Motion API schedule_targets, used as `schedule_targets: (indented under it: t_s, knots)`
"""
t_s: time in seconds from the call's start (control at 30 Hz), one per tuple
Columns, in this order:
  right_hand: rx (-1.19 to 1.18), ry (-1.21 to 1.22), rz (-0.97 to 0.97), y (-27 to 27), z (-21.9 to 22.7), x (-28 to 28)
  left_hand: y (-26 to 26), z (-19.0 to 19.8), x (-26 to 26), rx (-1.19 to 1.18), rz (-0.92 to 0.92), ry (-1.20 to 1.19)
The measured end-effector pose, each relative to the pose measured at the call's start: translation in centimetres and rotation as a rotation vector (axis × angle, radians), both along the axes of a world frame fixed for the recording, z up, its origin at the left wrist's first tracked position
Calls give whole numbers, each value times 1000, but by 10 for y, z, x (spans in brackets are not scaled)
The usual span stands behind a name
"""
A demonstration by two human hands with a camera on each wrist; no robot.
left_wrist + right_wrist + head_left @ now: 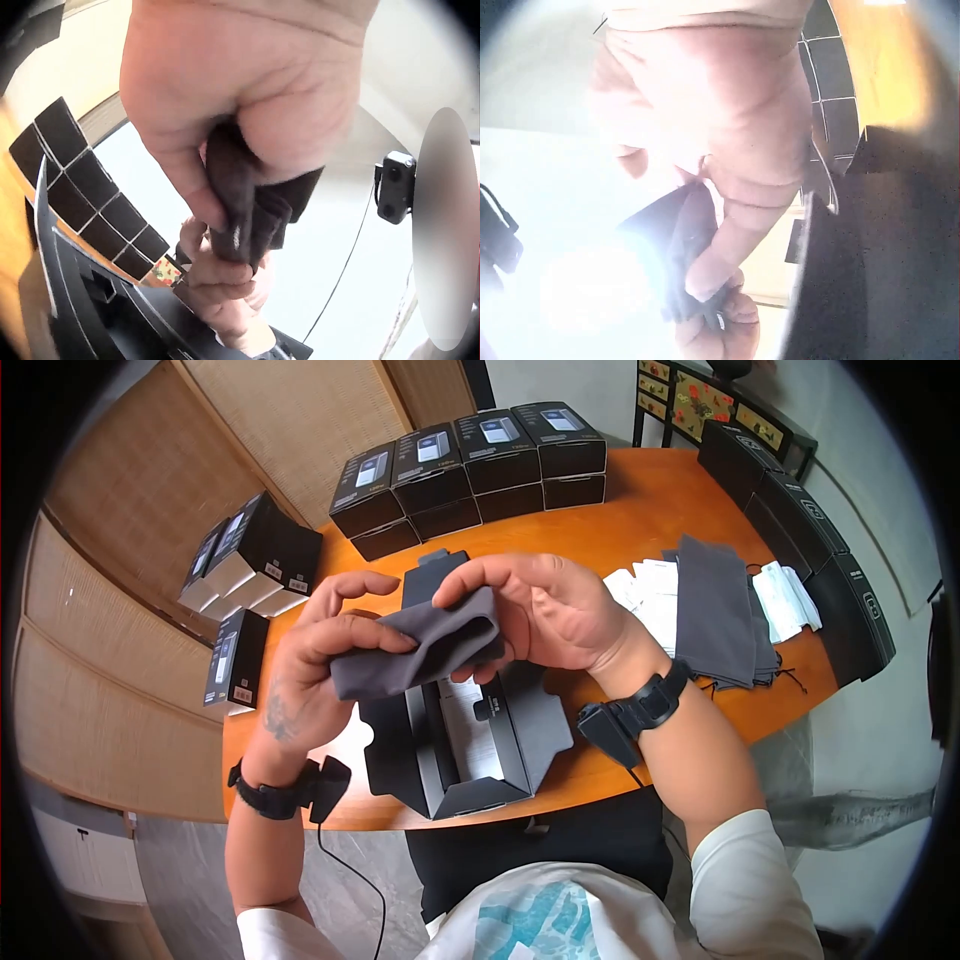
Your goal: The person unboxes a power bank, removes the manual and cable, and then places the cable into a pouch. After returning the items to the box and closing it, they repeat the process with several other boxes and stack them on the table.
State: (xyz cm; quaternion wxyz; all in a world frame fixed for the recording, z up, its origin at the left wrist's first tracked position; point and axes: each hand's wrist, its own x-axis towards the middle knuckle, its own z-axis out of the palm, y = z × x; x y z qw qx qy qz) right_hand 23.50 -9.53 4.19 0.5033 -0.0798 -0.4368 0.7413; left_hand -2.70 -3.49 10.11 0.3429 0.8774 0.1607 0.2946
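Observation:
Raised over the table, a folded dark grey cloth pouch (375, 675) is held between both hands. My left hand (312, 658) grips its left end, thumb and fingers closed on the fabric. At the other end, where the cloth bulges into a loose fold, my right hand (565, 615) pinches it with its fingertips. Both wrist views show the dark cloth (232, 176) squeezed between fingers. Directly below stands an opened black box (520, 735) with its flaps spread. White paper (472, 735) lies inside the box, and the hands partly hide its far end.
A row of stacked black product boxes (430, 465) lines the table's back. More boxes (250, 550) stand at the left. Grey drawstring pouches (715, 615) lie at the right beside white papers (785, 600), with long black boxes (800, 515) along the right edge.

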Motion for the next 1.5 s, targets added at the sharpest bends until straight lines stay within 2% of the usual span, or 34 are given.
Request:
schedule_targets:
  t_s: [0.13,0.2,0.27,0.3,0.4,0.43,0.47,0.53,0.67,0.8,1.0,1.1,1.2,1.23,1.33,1.47,1.5]
  knots:
    - [115,-470,-342,0,4,-11,-8,7,-10,-217,-151,-1]
    - [189,-491,-446,4,-2,-21,-4,-5,-17,-305,-161,-51]
    - [250,-545,-497,3,-6,-27,-15,-16,-16,-358,61,-115]
    - [331,-674,-550,1,-4,-27,-27,-19,-9,-348,179,-114]
    - [515,-900,-664,1,-10,-30,-39,-25,-12,165,291,141]
    - [525,-965,-754,2,-13,-33,-47,-25,-9,373,307,146]
    - [587,-1065,-802,3,-17,-31,-53,-29,-7,619,303,153]
    - [722,-1265,-891,6,-20,-29,-57,-29,-5,829,164,261]
    - [699,-1422,-836,7,-22,-26,-65,-22,12,713,36,476]
    - [663,-1424,-797,8,-23,-22,-62,-22,23,713,-38,472]
    - [544,-1344,-743,13,-21,-12,-76,-25,38,491,56,786]
    - [531,-1356,-772,16,-23,-7,-68,-18,48,263,8,809]
    - [534,-1375,-801,20,-29,-2,-51,-20,41,178,-219,824]
    - [532,-1371,-812,20,-30,-1,-49,-17,42,108,-235,907]
    - [508,-1402,-861,19,-27,-1,-43,-27,36,365,-354,842]
    - [447,-1590,-974,13,-15,-1,-51,-15,32,484,-240,749]
    - [376,-1677,-923,10,-7,0,-52,-17,27,501,-182,692]
